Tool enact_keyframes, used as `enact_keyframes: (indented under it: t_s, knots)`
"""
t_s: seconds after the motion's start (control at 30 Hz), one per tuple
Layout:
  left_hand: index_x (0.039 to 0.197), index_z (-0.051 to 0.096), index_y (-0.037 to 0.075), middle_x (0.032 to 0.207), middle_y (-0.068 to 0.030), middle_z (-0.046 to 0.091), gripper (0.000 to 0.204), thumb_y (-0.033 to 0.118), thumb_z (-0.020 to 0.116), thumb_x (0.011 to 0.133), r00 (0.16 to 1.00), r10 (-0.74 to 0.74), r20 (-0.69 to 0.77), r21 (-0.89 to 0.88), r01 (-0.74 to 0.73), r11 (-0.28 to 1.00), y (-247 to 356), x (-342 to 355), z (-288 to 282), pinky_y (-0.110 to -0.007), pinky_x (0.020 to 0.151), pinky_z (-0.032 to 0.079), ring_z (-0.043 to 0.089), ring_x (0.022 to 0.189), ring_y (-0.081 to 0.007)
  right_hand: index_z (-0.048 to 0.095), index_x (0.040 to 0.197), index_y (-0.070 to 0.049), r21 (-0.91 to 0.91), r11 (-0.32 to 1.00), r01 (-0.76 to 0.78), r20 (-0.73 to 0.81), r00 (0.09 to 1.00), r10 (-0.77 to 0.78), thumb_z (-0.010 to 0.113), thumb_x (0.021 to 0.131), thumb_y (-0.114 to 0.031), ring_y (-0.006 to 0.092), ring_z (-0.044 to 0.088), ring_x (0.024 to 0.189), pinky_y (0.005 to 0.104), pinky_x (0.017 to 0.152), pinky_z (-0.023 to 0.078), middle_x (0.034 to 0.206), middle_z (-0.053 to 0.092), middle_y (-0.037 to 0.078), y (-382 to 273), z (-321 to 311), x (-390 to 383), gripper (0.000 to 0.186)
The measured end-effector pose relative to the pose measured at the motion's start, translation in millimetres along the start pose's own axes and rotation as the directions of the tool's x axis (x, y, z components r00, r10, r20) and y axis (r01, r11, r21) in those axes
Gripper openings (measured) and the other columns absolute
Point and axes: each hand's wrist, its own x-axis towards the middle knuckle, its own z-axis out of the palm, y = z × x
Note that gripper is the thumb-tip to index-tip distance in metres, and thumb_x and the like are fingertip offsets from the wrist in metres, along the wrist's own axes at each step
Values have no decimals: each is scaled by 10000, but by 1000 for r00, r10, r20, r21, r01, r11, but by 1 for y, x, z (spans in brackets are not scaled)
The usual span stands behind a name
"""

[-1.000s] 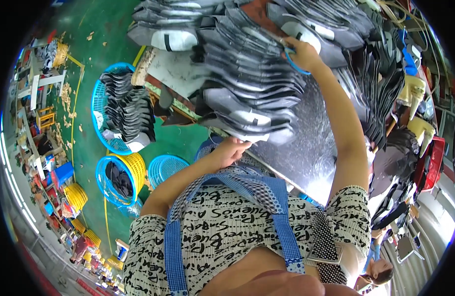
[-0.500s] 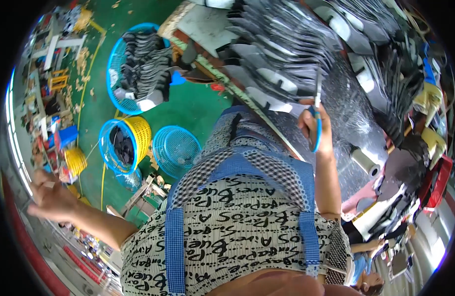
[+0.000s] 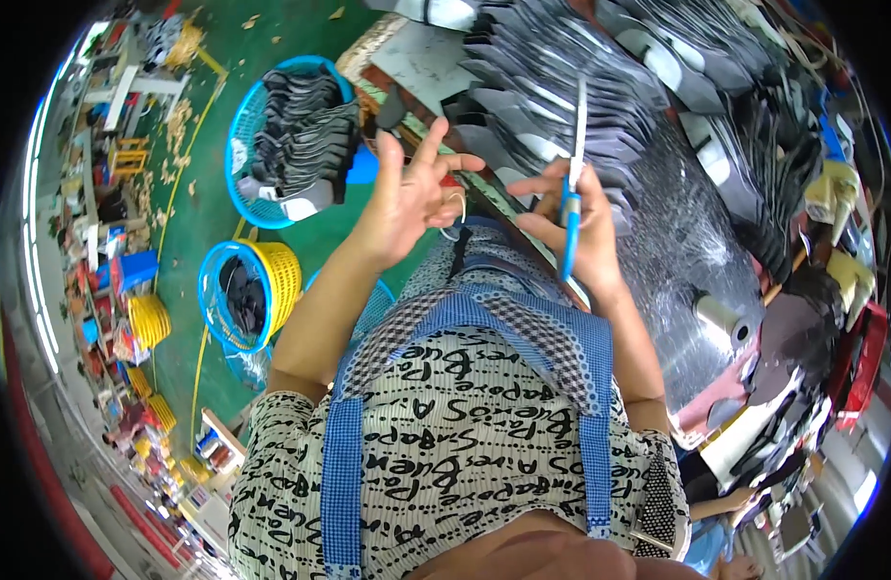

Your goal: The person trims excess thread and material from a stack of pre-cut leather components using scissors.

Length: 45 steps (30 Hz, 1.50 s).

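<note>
My right hand (image 3: 571, 232) grips blue-handled scissors (image 3: 571, 198) with the blades pointing up, just in front of a metal-topped table (image 3: 687, 251). My left hand (image 3: 407, 193) is raised beside it with fingers spread and holds nothing; it is a short way left of the scissors. Rows of overlapping dark grey flat pieces (image 3: 571, 87) lie stacked on the table behind both hands.
A blue basket (image 3: 247, 106) full of dark pieces stands on the green floor at left. A yellow and blue basket (image 3: 272, 280) stands nearer me. A grey roll (image 3: 721, 319) lies on the table at right. Another person (image 3: 803, 300) sits at right.
My left hand swung up from far out at the lower left to beside my right hand. My right hand with the scissors came down from the stacks toward my chest.
</note>
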Motion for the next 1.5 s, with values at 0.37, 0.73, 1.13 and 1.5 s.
enact_keyframes:
  t_s: [0.37, 0.73, 1.13, 1.5]
  knots:
    - [1433, -95, 107, 1228, -103, 361, 1030, 825, 144, 735, 943, 196, 268, 520, -313, 795, -28, 27, 37, -237, 572, 281, 346, 644, -105, 445, 1035, -59, 216, 935, -283, -214, 920, 328, 730, 759, -151, 100, 552, 517, 203, 394, 367, 744, 621, 72, 8, 5, -21, 407]
    - [770, 636, 36, 630, 70, 508, 82, 91, 695, 787, 985, 156, 71, 729, -158, 666, 1, 81, -37, -172, 519, 310, 402, 581, -1, 453, 1005, -53, -68, 990, -123, -490, 868, 74, 624, 766, -5, 95, 515, 570, 210, 496, 391, 651, 532, 19, 25, -86, -35, 297]
    - [689, 608, 26, 545, -6, 370, 195, 167, 741, 698, 921, 342, 187, 950, -258, 175, -14, 95, -34, -273, 457, 279, 354, 491, -105, 522, 971, -75, -699, 585, -410, -567, 817, -105, 741, 692, -149, 262, 583, 623, 367, 568, 451, 680, 569, 90, 65, -79, -33, 363]
    - [763, 571, 63, 654, -63, 564, 198, 189, 711, 702, 950, 240, 199, 980, -199, -26, 19, 94, -32, -339, 518, 433, 575, 581, -226, 577, 915, -108, -969, 227, -100, -133, 982, -135, 750, 659, -208, 275, 600, 623, 378, 554, 456, 674, 596, 96, 8, -83, -10, 324]
